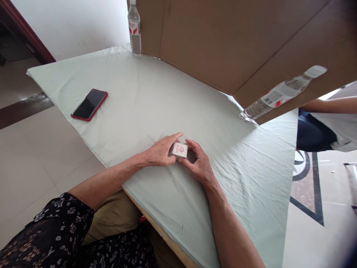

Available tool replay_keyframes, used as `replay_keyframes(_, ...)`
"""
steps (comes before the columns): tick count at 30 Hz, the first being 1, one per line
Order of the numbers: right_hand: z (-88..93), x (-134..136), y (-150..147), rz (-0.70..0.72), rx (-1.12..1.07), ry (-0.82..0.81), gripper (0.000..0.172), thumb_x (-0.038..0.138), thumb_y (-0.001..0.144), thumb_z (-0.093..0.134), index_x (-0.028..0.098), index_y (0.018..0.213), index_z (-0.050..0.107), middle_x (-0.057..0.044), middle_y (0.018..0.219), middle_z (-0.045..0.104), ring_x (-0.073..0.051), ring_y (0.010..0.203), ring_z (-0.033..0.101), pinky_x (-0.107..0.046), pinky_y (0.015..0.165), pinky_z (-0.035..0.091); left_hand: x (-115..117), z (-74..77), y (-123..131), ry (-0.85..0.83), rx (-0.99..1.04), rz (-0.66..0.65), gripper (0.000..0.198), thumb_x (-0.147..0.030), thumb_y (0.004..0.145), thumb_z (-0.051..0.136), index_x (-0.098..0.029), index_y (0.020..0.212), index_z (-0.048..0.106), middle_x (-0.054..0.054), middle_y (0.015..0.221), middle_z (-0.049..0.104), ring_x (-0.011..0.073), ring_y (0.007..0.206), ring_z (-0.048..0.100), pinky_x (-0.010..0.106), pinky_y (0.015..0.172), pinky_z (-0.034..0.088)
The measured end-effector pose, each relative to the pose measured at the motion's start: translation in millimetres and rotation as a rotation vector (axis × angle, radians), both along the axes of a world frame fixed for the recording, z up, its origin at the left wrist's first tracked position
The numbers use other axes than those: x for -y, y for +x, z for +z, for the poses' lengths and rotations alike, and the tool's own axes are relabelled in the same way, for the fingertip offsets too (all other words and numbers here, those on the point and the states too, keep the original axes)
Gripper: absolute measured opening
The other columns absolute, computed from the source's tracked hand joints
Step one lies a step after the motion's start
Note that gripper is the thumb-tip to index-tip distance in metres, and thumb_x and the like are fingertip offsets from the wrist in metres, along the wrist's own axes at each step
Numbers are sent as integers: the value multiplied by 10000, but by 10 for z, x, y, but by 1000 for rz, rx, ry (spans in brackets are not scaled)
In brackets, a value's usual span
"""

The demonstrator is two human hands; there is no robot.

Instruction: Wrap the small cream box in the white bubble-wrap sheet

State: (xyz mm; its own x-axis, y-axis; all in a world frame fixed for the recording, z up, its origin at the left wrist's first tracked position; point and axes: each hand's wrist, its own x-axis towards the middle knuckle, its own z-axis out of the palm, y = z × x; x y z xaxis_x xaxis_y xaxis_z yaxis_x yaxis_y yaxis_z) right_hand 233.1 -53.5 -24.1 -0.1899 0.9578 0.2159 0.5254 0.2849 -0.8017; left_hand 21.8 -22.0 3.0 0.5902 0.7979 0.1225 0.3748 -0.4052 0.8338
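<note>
A small whitish box [180, 150] with red print on its top sits between my two hands, low over the pale green cloth [125, 111]. My left hand [163, 150] holds its left side, thumb at the near edge and fingers curving round behind. On the right, my right hand [199, 162] is curled about the box, its thumb at the lower right corner and its index finger arched just beyond the far right corner. The palm side of both hands is partly hidden.
A phone [89, 104] with a red case lies at the left. A brown cardboard panel [200, 44] stands across the back, with one upright water bottle [134, 29] and a tilted one [281, 95] beside it. A person's arm [329, 105] shows at the right.
</note>
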Motion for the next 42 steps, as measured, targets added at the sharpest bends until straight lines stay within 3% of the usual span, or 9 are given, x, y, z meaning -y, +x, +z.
replay_keyframes(11, 11, 2, 2, 23, -12, 55, 773, 559, 754, 780, 297, 1418, 483, -112, 1434, 587, -321, 1277, 578, -523, 1068, 463, 3, -22, 8, -4, 14, 6, 873, -173, 704, 587, -193, 1533, 315, 142, 1395, 562, 303, 1224, 554, 466, 1000, 487)
replay_keyframes(18, 11, 9, 7, 41, -23, 35, 741, 443, 780, 781, 308, 1434, 460, -105, 1383, 625, -312, 1284, 574, -534, 1092, 430, 12, 32, -12, -13, -2, 16, 876, -171, 688, 585, -179, 1524, 322, 155, 1420, 524, 312, 1263, 514, 450, 994, 490)
replay_keyframes(27, 6, 20, 22, 18, 10, 20, 646, 410, 801, 758, 309, 1387, 504, -88, 1240, 689, -287, 1131, 648, -522, 1014, 485, 37, 16, -6, 3, -25, 26, 906, -146, 679, 569, -188, 1542, 295, 123, 1288, 589, 266, 1092, 561, 433, 945, 499)
replay_keyframes(35, 25, 39, -5, 50, 86, 182, 727, 358, 817, 741, 330, 1468, 421, -108, 1469, 536, -323, 1325, 539, -546, 1088, 438, 68, 24, 7, 139, -7, 41, 888, -114, 694, 552, -211, 1534, 280, 105, 1247, 603, 255, 1071, 560, 440, 970, 473)
replay_keyframes(42, 46, 63, -30, 31, 51, 165, 666, 340, 851, 734, 337, 1448, 440, -85, 1259, 679, -294, 1186, 625, -522, 1026, 484, 83, 17, 18, 198, -23, 32, 864, -114, 711, 532, -204, 1527, 265, 109, 1224, 619, 265, 1059, 559, 455, 979, 462)
